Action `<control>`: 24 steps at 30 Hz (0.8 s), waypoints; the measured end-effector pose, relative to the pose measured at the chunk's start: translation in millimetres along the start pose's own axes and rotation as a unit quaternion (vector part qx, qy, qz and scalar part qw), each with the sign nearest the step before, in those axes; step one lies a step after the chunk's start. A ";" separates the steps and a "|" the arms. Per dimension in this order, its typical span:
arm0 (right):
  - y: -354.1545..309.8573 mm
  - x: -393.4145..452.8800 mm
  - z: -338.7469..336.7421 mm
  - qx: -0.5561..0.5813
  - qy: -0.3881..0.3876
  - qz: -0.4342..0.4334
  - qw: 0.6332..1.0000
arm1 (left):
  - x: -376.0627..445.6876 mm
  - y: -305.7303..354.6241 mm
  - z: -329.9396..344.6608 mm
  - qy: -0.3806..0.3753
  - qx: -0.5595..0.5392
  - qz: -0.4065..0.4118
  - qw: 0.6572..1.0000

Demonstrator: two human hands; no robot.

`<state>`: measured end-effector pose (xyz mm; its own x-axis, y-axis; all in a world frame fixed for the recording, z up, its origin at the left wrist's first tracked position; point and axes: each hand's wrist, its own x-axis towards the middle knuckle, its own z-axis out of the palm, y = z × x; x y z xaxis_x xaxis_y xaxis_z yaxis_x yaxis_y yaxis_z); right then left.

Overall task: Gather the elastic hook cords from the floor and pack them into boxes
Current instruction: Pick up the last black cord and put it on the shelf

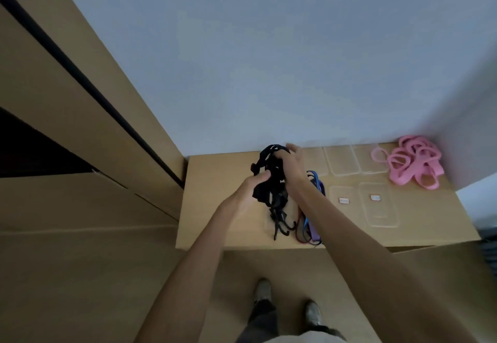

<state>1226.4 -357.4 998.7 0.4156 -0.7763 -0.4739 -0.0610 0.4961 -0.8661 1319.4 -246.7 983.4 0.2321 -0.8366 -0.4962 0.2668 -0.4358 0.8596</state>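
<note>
Fingers point(262, 177) of the left hand point(248, 192) curl around the lower part of a bundle of black hook cords point(273, 181), while the right hand point(290, 163) closes over its top, thumb and fingers wrapped into the loops. Both hands hold the bundle above a cardboard box top point(215, 208) that serves as a work surface against the pale wall point(269, 46).

Going down in size: a heap of pink elastic cords point(414, 163) lies at the far right of that surface, well apart from the hands. Several clear plastic boxes and lids point(379, 204) sit between the pink heap and the bundle. A few blue and red cords point(309, 224) rest just beside the right forearm, near the front edge (partly hidden by the arm). Black hooks point(281, 225) dangle from the bundle's lower end.

The cords look light, soft and springy, likely to sprawl and snag on their hooks. I judge the best hold is round the middle of the gathered loops, keeping the hook ends together so they fold into a box without catching.
</note>
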 end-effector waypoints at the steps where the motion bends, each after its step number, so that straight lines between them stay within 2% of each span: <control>1: 8.2 6.0 4.1 0.000 0.001 0.016 1.000 | 6.4 -8.3 -4.0 -0.014 0.017 -0.029 0.999; 3: 26.3 18.5 9.3 -0.016 -0.001 0.047 0.999 | 19.2 -27.9 -13.1 -0.005 0.018 -0.068 0.998; 11: 112.5 45.9 13.1 -0.126 0.042 0.117 0.984 | 69.1 -98.5 -38.4 0.128 -0.018 -0.179 0.975; 16: 143.1 58.9 4.2 -0.236 0.092 0.125 0.959 | 104.0 -129.8 -39.1 0.130 -0.010 -0.210 0.969; 19: 150.9 60.5 -5.9 -0.296 0.105 0.118 0.942 | 113.2 -143.6 -30.7 0.155 0.057 -0.185 0.969; 24: 145.1 62.0 -20.6 -0.301 0.126 0.103 0.939 | 119.1 -148.4 -28.9 0.200 0.166 -0.125 0.958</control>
<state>1224.6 -341.6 840.4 0.1143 -0.7930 -0.5985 -0.6512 0.3951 -0.6479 1334.4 -272.1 793.3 0.5567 -0.5279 -0.6414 0.0632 -0.7430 0.6664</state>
